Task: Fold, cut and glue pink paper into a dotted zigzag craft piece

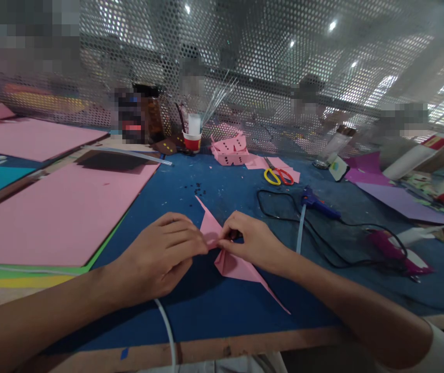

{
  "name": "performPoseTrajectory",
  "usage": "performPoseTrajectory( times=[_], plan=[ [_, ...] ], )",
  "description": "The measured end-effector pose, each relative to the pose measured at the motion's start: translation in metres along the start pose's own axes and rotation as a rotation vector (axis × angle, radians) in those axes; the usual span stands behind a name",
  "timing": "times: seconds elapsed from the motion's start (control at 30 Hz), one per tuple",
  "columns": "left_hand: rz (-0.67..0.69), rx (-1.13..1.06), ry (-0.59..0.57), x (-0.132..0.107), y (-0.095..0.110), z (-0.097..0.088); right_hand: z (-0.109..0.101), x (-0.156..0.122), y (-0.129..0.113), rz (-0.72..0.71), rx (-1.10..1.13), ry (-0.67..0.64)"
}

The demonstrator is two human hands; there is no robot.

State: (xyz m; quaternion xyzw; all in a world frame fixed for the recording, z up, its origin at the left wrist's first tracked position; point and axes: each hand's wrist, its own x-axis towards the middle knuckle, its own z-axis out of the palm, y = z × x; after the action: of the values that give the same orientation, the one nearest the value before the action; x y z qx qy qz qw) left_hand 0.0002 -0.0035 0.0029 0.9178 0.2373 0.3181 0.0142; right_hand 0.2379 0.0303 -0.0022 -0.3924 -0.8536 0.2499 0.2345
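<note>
A folded piece of pink paper [241, 268] with long pointed ends is between my hands, over the blue table mat. My right hand [255, 241] pinches its middle between thumb and fingertips. From the other side, my left hand [167, 254] has its bent fingers closed at the paper's left edge; its thumb and fingertips are partly hidden. One thin point of the paper sticks up past my fingers, and another trails toward the table's front edge. Small black bits [196, 189] are scattered on the mat beyond it.
Large pink sheets [62, 212] cover the left side. A blue glue gun [318, 202] with its black cord lies at right. Yellow-and-red scissors [278, 173], a pink paper piece with black dots [229, 150] and a red-and-white cup [191, 141] stand along the back, before a perforated metal screen [260, 98].
</note>
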Motion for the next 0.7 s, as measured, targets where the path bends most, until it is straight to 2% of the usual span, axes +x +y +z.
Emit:
performPoseTrajectory(
  times=[0.27,0.43,0.57,0.7],
  plan=[
    [0.039,0.054,-0.097,-0.005,-0.005,0.006,0.000,-0.001,0.001,-0.015,0.012,-0.005],
    [-0.089,0.020,-0.072,-0.006,-0.004,0.007,0.000,-0.001,0.000,0.001,-0.002,0.001],
    [-0.206,-0.007,-0.122,-0.001,-0.005,0.010,-0.001,0.000,0.000,-0.008,0.002,-0.004],
    [-0.186,-0.014,-0.124,0.001,-0.005,0.012,-0.001,0.000,0.000,-0.012,0.005,-0.011]
  ],
)
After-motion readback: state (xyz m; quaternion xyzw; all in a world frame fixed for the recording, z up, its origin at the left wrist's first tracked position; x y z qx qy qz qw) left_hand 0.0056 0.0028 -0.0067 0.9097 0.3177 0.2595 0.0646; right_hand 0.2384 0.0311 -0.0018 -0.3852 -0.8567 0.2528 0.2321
